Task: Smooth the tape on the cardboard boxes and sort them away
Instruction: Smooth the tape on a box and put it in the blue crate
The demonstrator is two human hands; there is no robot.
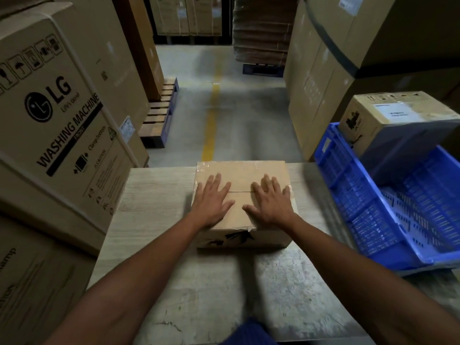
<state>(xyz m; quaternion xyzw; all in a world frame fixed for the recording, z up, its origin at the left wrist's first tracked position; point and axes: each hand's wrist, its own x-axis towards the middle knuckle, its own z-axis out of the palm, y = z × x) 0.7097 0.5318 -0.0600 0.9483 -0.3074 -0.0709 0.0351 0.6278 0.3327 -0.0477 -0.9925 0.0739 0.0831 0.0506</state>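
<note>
A small brown cardboard box (242,176) stands on a pale wooden table (154,195), its top flaps closed with clear tape along the middle seam. My left hand (211,200) lies flat on the left half of the box top, fingers spread. On the right half my right hand (270,201) rests flat too, palm down. Neither hand grips anything. A second small cardboard box (388,118) with a white label sits in the far end of a tilted blue plastic crate (373,207) at the right.
Large washing machine cartons (57,115) are stacked close on the left. Tall cartons (323,83) rise behind the crate on the right. Beyond the table a concrete aisle with a yellow line (211,120) runs to pallets (161,110) and stacked cardboard (261,28).
</note>
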